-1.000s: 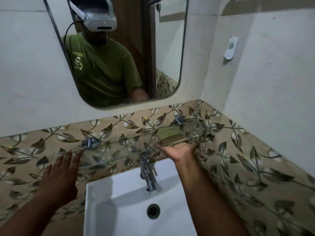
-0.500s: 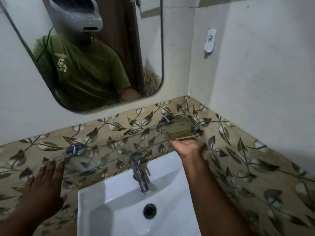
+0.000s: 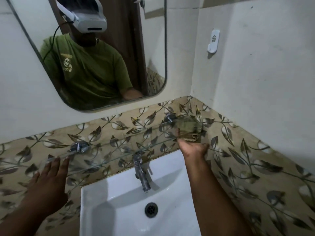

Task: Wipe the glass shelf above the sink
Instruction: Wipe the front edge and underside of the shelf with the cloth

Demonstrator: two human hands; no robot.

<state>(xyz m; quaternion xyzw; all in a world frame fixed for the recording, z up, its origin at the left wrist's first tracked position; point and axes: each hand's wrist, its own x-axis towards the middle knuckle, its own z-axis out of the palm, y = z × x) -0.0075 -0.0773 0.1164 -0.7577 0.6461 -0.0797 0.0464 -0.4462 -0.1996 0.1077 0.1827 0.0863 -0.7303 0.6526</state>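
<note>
The shelf [image 3: 119,147] is clear, glossy glass on shiny metal mounts [image 3: 78,147]; the rag [image 3: 188,129] is rough cloth; the sink [image 3: 119,201] is smooth, glossy white ceramic.

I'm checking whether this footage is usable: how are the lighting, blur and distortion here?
Head view: dim, flat indoor light; wide-angle bending curves the rounded wall mirror; the clear glass shelf nearly vanishes against the leaf-patterned tiles; the olive cloth under the right hand looks soft.

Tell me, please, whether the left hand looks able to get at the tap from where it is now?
Probably yes. The left hand is open and flat by the glass shelf's left end, and the tap stands below the shelf, with nothing between them.
</note>
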